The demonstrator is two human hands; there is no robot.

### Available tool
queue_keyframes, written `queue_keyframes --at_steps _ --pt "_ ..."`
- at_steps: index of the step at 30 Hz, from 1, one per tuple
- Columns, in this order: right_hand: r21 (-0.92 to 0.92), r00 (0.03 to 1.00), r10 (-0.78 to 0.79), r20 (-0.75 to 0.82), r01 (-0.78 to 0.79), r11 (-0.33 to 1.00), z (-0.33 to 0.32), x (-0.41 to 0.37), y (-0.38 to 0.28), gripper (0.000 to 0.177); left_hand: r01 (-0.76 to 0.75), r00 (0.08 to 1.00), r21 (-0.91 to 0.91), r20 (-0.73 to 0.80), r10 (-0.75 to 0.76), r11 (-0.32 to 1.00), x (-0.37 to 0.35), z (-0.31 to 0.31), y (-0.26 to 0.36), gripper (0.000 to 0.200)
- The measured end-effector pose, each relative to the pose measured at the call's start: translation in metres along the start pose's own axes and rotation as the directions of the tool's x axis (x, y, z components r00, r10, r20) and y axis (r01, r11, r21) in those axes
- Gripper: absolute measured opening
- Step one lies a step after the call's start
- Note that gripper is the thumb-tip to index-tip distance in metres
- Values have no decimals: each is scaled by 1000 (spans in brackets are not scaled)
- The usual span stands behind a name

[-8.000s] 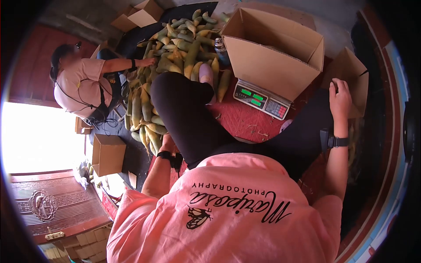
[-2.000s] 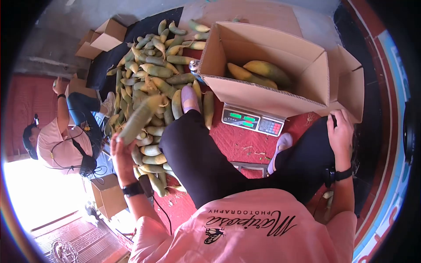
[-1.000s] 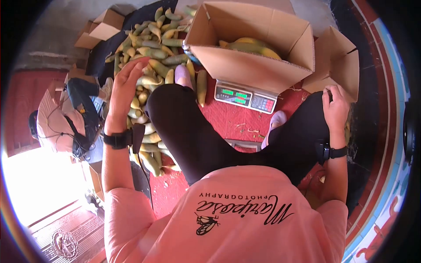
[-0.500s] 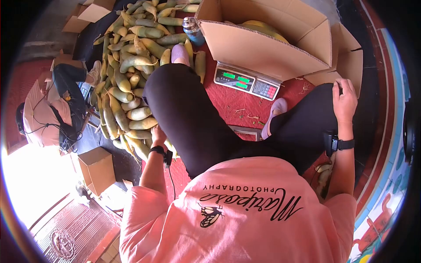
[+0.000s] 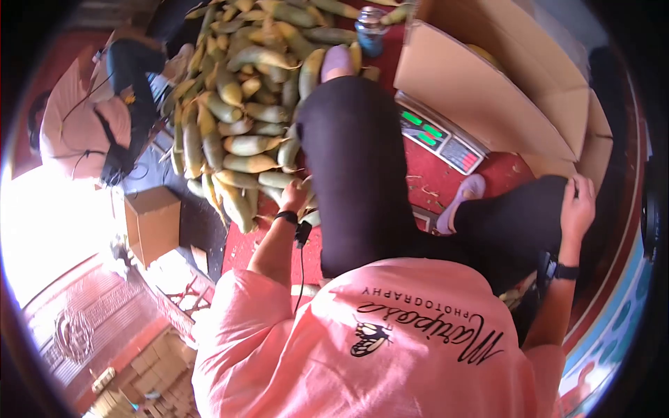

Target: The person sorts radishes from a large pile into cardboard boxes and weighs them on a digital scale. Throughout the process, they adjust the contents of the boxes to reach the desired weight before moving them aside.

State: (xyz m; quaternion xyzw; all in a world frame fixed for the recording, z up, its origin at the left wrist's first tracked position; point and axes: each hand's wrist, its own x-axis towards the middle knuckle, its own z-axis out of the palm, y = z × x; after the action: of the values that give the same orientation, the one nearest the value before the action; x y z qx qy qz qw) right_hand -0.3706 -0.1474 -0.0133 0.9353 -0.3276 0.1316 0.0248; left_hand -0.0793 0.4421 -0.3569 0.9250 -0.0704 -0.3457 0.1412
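My left hand (image 5: 293, 196) is low beside my left thigh, at the near edge of a heap of green radishes (image 5: 252, 144). Its fingers are by a pale green radish (image 5: 277, 180); blur and the leg keep me from seeing whether they grip one. My right hand (image 5: 578, 207) lies over my right knee, fingers loosely extended, holding nothing. Ahead of my legs sits a digital scale (image 5: 437, 141) with lit green displays. A large open cardboard box (image 5: 481, 90) stands on or just behind it, with something yellowish partly visible inside.
A blue bottle (image 5: 370, 33) stands between the heap and the box. Another person (image 5: 87, 129) sits at the far left. A small cardboard box (image 5: 152, 221) is on the floor at left, beside the red mat (image 5: 268, 245). More cardboard (image 5: 594, 143) leans at right.
The view has turned, so the heap, scale and box appear shifted. My left hand appears farther forward along the heap's near edge. My right hand stays on the knee.
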Motion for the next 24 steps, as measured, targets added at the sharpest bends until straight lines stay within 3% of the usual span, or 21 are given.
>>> queue_keyframes --at_steps 1,2,4,8,10,11,12,14,16,18,19,20,21,22,23,24 --pt "-1 1000 -15 5 15 1000 2 0 4 15 153 988 -345 21 -156 926 2 -6 7 42" --pt "-7 1000 -26 11 26 1000 3 0 6 15 -44 999 148 23 41 988 9 -10 6 43" --pt "-6 999 -18 32 18 1000 3 1 6 16 117 992 102 30 -120 988 -11 -40 40 44" --pt "-42 998 -5 60 8 999 0 2 5 17 108 992 96 54 -113 990 -19 -49 55 44" --pt "-45 998 5 63 -2 999 1 2 7 17 147 958 120 -265 -111 982 -14 -47 62 45" --pt "-48 998 14 67 -10 999 2 2 8 17 127 899 93 -431 -76 988 -9 -47 65 46" --pt "-49 997 13 72 -9 999 3 2 8 17 130 900 93 -428 -78 987 -7 -52 67 46" --pt "-70 996 15 82 -9 997 3 4 9 17 86 834 -24 -545 -86 996 3 -64 70 48" --pt "-72 997 14 73 -9 997 1 6 4 16 52 849 -99 -520 -97 994 33 -54 48 54" --pt "-84 997 38 63 -33 996 -2 5 -2 15 -3 916 -483 -353 -191 876 84 -31 3 54" --pt "-58 998 30 58 -26 998 -3 6 -5 14 -18 942 -509 -298 -157 860 82 -37 10 52" --pt "-34 998 25 52 -23 999 -5 7 -9 12 -24 942 -208 -332 -47 978 81 -43 18 51" --pt "-20 1000 17 15 -17 1000 -7 9 -14 10 -99 929 3 -358 94 995 107 -24 -12 52" --pt "-21 998 40 46 -39 999 -11 10 -20 9 7 929 -226 -358 -90 974 82 -43 21 56" --pt "-18 999 34 31 -33 999 -11 11 -19 9 208 914 -6 -355 -197 978 95 -27 18 61" --pt "-10 1000 23 17 -23 1000 -10 11 -20 8 269 940 165 -257 -222 949 101 -26 14 64"
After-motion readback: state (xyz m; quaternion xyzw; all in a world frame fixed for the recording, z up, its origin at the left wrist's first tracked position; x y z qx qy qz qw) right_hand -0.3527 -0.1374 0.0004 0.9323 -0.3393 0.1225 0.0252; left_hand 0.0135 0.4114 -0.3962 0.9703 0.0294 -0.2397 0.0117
